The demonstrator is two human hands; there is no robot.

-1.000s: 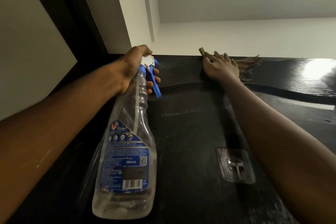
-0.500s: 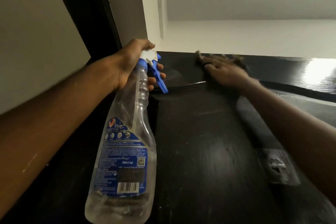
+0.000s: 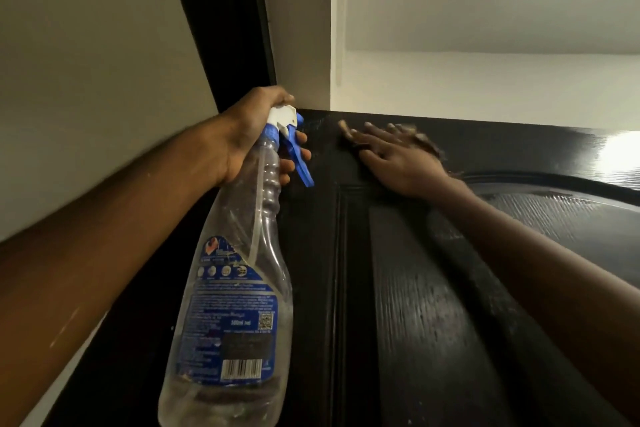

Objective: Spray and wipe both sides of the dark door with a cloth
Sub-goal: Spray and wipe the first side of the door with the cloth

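- The spray bottle (image 3: 235, 288) is nearest to the camera. Its clear body hangs downward and looks almost empty. It is carried by the neck alone, probably so that it is ready for a new spray but stays beside the wiping path.
- The left hand (image 3: 252, 139) grips this neck with the fingers curled round it, close to the blue trigger (image 3: 299, 163). The nozzle faces the door. Whether a finger pulls the trigger, one cannot tell.
- The door (image 3: 415, 340) fills the lower right. It is dark and glossy, with wood grain.
- The right hand (image 3: 398, 158) lies flat near the top edge of the door, with the fingers spread and nearly straight. It presses the cloth (image 3: 425, 146) on the surface. A flat palm likely gives wide contact there.
- The cloth is blurred and mostly hidden under the hand; only brown bits show around the fingers.
- Beyond the top edge stands a pale wall (image 3: 485, 90), and at the left the dark door frame (image 3: 221, 28).
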